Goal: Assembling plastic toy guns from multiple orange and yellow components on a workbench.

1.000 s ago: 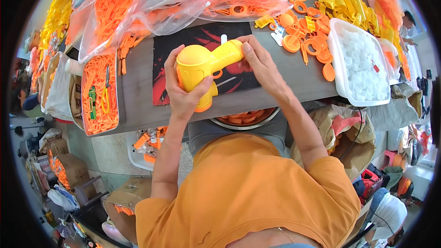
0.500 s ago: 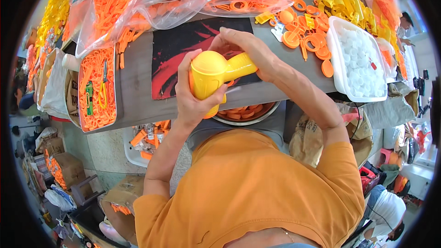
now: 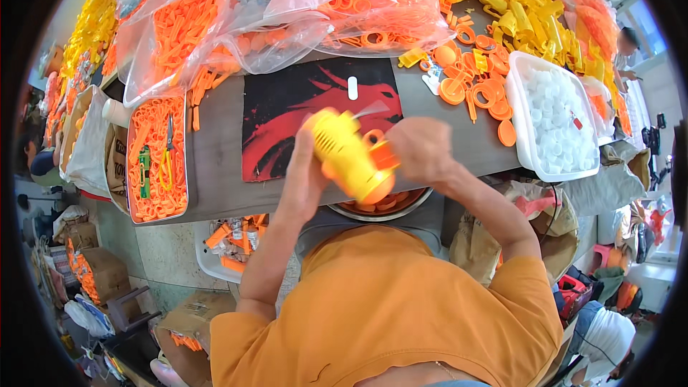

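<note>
In front of me, above the table's near edge, my left hand (image 3: 304, 183) is closed around a yellow plastic toy shaped like a hair dryer (image 3: 349, 158). The toy is tilted, with its slotted end up and its rounded end toward the lower right; motion blurs it. An orange piece (image 3: 385, 155) is at its right side. Against that piece, my right hand (image 3: 421, 149) is smeared and fist-like, its fingers curled; what they grip is hidden. Beyond the toy, a small white oblong piece (image 3: 352, 88) lies on the black and red mat (image 3: 276, 111).
On the left, a tray of orange parts (image 3: 158, 186) holds scissors (image 3: 167, 154). Bags of orange parts (image 3: 186, 29) line the back. Loose orange rings and discs (image 3: 484, 89) lie right, near a white bin (image 3: 557, 118) of clear caps. A metal bowl (image 3: 423, 196) of orange pieces is below the edge.
The toy has turned from rounded end up to slotted end up. My right hand has drawn nearer and curled from a more open pose. The white piece on the mat has come into view.
</note>
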Demonstrator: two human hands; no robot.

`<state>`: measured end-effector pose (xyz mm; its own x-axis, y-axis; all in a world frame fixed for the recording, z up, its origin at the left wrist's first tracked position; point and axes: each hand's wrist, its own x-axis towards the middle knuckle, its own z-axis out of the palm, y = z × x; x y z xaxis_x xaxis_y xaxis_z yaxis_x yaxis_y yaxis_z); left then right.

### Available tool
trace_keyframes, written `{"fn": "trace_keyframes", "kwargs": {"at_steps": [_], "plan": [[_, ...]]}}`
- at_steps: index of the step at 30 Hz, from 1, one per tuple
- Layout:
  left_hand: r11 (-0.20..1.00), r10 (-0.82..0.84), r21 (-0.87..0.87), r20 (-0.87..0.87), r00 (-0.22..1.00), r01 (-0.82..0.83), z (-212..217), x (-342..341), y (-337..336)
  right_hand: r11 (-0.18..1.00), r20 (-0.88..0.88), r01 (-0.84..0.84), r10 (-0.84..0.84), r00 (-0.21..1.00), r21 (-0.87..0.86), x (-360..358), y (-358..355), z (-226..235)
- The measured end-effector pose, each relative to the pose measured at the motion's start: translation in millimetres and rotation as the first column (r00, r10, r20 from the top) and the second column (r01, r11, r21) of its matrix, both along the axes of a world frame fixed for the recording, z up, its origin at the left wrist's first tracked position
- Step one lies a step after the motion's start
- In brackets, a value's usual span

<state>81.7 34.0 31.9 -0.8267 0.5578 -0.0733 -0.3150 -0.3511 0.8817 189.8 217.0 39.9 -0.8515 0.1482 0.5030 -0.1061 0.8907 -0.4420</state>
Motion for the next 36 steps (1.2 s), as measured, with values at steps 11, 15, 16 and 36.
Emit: {"fn": "trace_keyframes", "kwargs": {"at_steps": [11,15,16,36], "plan": [[0.964,0.266,-0.055,0.254,0.93,-0.261,-12,-16,-57,0.841,-0.101,0.477,-0.467,0.878,0.255,-210,111,4],[0.949,0.314,-0.114,0.265,0.912,-0.294,-17,-8,-71,0.699,0.034,0.479,-0.583,0.812,0.531,-236,131,-25],[0.948,0.317,-0.108,0.239,0.918,-0.299,-15,-8,-74,0.686,0.025,0.476,-0.583,0.812,0.551,-235,135,-28],[0.985,0.0,-0.15,-0.497,0.868,-0.086,44,-26,0,0.978,0.113,0.055,-0.032,0.993,-0.202,-40,3,15]]}}
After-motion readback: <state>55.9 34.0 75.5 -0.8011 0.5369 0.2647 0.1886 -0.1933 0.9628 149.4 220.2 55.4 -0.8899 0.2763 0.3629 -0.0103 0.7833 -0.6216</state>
